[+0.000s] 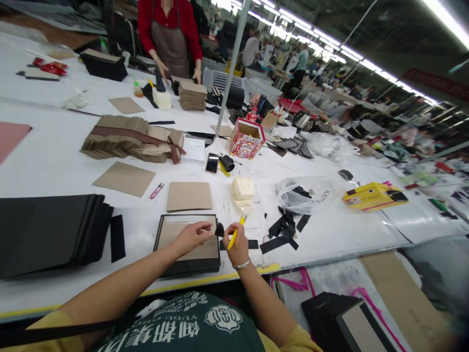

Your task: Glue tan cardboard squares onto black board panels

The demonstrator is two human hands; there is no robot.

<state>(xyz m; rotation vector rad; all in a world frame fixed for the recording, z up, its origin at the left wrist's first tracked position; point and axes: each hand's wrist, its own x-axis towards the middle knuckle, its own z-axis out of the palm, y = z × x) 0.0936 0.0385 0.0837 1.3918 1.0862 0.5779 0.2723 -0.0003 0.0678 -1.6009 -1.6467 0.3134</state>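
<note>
My right hand holds a yellow-handled brush, its tip pointing up and away. A small black piece sits between my two hands, touching the fingers of my right hand. My left hand is over a tan board with a black border, its fingers apart and nothing seen in them. Beyond the hands stands a cream-coloured container. Black strips lie to the right, beside a clear plastic bag. Another tan board lies just past the bordered one.
A stack of black panels is at the left. Pink snips, a phone, a bundle of tan boards and a red patterned box lie farther back. A metal pole rises mid-table. Across stands a person in red.
</note>
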